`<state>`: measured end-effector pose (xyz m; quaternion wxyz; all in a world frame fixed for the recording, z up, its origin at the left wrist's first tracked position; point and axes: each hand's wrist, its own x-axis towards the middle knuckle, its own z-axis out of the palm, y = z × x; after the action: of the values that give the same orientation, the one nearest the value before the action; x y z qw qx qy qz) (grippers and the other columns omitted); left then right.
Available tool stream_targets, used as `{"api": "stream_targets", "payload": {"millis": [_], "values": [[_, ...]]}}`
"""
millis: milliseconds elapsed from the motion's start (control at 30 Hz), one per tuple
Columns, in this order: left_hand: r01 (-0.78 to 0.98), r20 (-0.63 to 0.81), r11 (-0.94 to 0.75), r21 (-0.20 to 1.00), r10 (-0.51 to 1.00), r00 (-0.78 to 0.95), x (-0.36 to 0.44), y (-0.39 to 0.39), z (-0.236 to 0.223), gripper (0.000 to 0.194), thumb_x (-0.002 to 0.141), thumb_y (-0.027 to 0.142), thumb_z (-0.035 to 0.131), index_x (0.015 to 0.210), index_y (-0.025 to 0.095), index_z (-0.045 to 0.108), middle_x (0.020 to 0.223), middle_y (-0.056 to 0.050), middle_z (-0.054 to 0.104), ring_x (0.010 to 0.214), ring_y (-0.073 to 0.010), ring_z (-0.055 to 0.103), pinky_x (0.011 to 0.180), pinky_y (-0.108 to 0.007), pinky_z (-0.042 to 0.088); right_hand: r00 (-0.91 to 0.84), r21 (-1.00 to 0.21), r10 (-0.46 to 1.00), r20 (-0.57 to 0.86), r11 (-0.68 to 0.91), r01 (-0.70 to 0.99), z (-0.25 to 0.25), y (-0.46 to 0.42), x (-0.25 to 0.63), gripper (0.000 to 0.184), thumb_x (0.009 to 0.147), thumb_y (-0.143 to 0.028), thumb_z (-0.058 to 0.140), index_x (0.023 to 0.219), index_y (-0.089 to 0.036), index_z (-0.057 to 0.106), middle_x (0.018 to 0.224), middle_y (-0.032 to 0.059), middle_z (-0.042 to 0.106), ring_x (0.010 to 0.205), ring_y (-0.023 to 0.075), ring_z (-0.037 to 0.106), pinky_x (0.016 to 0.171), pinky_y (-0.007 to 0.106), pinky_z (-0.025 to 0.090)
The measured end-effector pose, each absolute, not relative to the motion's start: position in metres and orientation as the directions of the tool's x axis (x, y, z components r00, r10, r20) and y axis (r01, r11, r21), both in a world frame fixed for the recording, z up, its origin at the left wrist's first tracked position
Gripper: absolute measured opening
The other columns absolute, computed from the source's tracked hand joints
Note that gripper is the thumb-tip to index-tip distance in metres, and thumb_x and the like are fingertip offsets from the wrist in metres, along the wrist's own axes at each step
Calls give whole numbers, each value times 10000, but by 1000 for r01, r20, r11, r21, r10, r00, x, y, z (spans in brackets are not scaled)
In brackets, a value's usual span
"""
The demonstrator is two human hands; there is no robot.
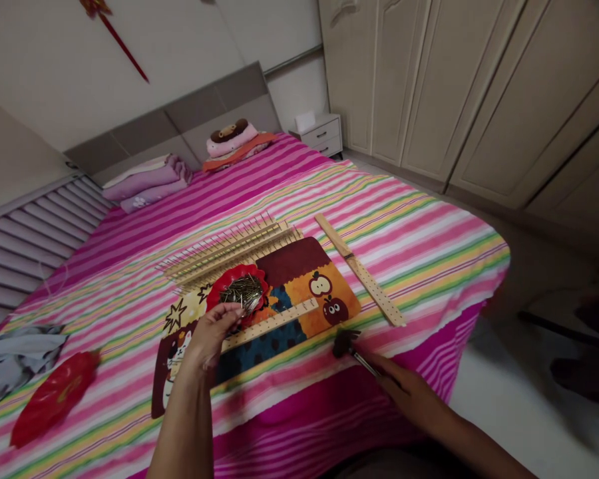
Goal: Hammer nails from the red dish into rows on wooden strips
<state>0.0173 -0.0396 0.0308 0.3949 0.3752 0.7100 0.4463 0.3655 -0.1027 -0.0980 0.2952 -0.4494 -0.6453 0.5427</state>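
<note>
My left hand (217, 332) is at the near edge of a red scalloped dish (212, 299) heaped with nails (247, 293). Its thumb and fingers are pinched together; what they hold, if anything, is too small to make out. Beneath and beside it, a wooden strip (279, 319) with a row of small nails along it lies across a patterned mat (299, 266). My right hand (404, 392) is wrapped around the handle of a hammer (347, 342), whose dark head is over the mat's near right edge.
Behind the dish lie several wooden strips (224, 249) with nails sticking up. A strip with holes (362, 269) rests to the mat's right. A red object (57, 399) and grey cloth (22, 359) are at left on the striped bed (429, 246). Folded bedding (152, 179) sits by the headboard.
</note>
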Motion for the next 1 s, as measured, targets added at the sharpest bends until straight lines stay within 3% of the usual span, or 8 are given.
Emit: {"api": "stream_targets", "payload": {"millis": [200, 500, 767, 1000], "values": [[-54, -249, 246, 968, 900, -357, 46, -58, 33, 418, 517, 282, 759, 905, 159, 662, 649, 7, 618, 540, -72, 521, 505, -193, 422, -397, -966, 912, -98, 9, 258, -95, -103, 364, 438, 862, -264, 447, 1294, -235, 514, 1271, 34, 600, 1168, 209, 551, 1011, 375, 414], [-160, -382, 351, 922, 889, -251, 78, -71, 27, 350, 485, 229, 776, 816, 130, 717, 768, -74, 703, 651, -136, 634, 627, -248, 533, -403, -963, 912, -79, 34, 266, -96, -104, 364, 454, 867, -194, 414, 1314, -224, 486, 1269, 37, 603, 1142, 194, 571, 1002, 369, 424], [-220, -377, 320, 922, 873, -311, 103, -61, 1, 377, 434, 240, 814, 770, 117, 694, 738, -56, 704, 692, -156, 661, 673, -267, 554, -395, -964, 916, -74, 37, 265, -94, -105, 364, 478, 849, -157, 412, 1316, -234, 482, 1235, 25, 629, 1097, 184, 600, 945, 323, 469], [-240, -349, 267, 933, 831, -432, 116, -55, -16, 335, 437, 256, 812, 722, 126, 691, 708, -19, 687, 581, -85, 615, 542, -176, 518, -395, -965, 917, -63, 45, 259, -99, -104, 364, 491, 836, -140, 401, 1308, -240, 492, 1177, 21, 666, 1027, 194, 638, 901, 332, 503]]}}
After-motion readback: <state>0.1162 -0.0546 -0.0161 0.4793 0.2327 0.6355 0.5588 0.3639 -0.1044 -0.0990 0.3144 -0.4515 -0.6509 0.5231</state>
